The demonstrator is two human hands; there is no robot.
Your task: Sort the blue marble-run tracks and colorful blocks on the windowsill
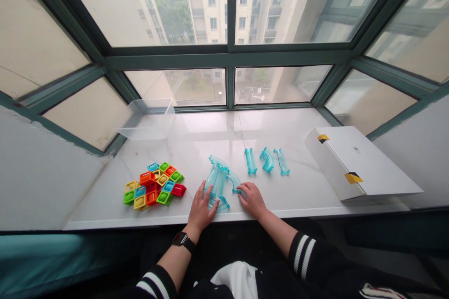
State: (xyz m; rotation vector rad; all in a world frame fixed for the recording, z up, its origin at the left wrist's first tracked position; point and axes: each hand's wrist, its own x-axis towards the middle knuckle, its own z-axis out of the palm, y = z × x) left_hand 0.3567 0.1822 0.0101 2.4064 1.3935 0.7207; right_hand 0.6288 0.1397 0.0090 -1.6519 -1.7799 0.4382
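Observation:
A pile of see-through turquoise track pieces (218, 178) lies on the white sill in front of me. My left hand (202, 208) rests at the pile's left and near side, its fingers spread and touching the pieces. On the right, my right hand (252, 200) has its fingers bent onto the end of a curved track piece (233, 180) that reaches out from the pile. Beyond my right hand lie three loose pieces apart from each other: a straight track (250, 161), a ribbed curved track (267, 160) and a slightly bent track (282, 162).
Left of my hands sits a cluster of red, yellow, green and blue plastic blocks (154, 186). A clear plastic bin (149, 124) stands at the back left. To the right is a white box (365, 163) with yellow-black tape. Windows in green frames (228, 61) enclose the sill (196, 126).

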